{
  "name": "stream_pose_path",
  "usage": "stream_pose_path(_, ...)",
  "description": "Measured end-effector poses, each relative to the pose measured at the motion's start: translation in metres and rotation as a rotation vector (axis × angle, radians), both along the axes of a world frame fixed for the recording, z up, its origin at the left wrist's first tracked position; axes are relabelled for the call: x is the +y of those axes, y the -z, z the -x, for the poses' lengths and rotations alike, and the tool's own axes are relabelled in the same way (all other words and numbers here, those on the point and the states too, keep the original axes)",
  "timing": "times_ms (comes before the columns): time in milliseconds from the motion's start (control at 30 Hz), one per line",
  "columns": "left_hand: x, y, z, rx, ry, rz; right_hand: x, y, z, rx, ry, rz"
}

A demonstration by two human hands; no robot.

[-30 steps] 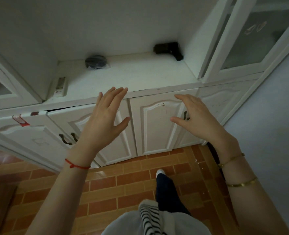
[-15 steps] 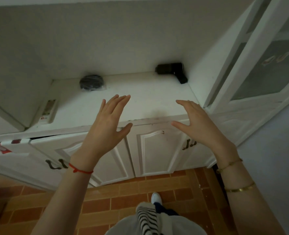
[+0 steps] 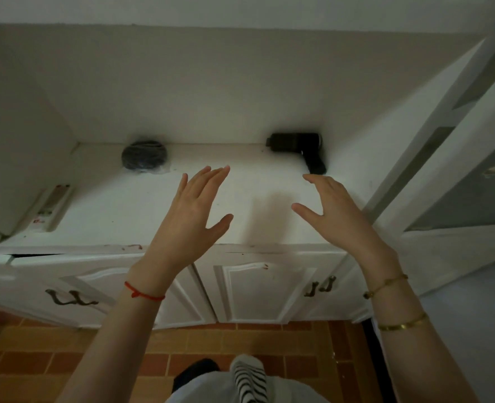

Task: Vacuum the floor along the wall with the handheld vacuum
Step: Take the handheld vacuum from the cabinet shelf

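Left hand (image 3: pixel 191 216), right hand (image 3: pixel 336 210) empty, fingers spread, above worktop (image 3: pixel 124 210). Vacuum (image 3: pixel 298 146) just beyond right hand, tucked in back corner, handle toward it. Risk: shallow handle grip, body snags corner, slips, drops to floor (image 3: pixel 66 359).

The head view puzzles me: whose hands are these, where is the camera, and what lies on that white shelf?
No machine here: a person wears a camera on the head, looking down at their own arms. The left hand and right hand are open above the white cabinet top, holding nothing. At the back right lies the black handheld vacuum, close to the right hand, not gripped. Further left sit a dark round bundle in clear wrap and a remote control. Below is the brick-tiled floor.
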State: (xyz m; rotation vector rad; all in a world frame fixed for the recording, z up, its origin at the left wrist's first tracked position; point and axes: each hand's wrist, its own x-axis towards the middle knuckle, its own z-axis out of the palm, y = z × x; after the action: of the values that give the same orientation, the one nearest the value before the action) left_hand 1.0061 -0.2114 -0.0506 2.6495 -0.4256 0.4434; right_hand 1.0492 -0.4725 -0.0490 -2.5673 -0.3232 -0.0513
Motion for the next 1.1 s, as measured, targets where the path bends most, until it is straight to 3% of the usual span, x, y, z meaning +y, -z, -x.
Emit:
stream_pose_path(400, -0.008, -0.002, -0.037, 0.033, -0.004, -0.011, -0.005, 0.012, -0.041, -0.032, 0.015, -0.017)
stream_pose_path(1100, 0.019, 0.016, -0.06, 0.098, -0.05, 0.061, 0.007, 0.057, -0.213, 0.101, 0.313, 0.224)
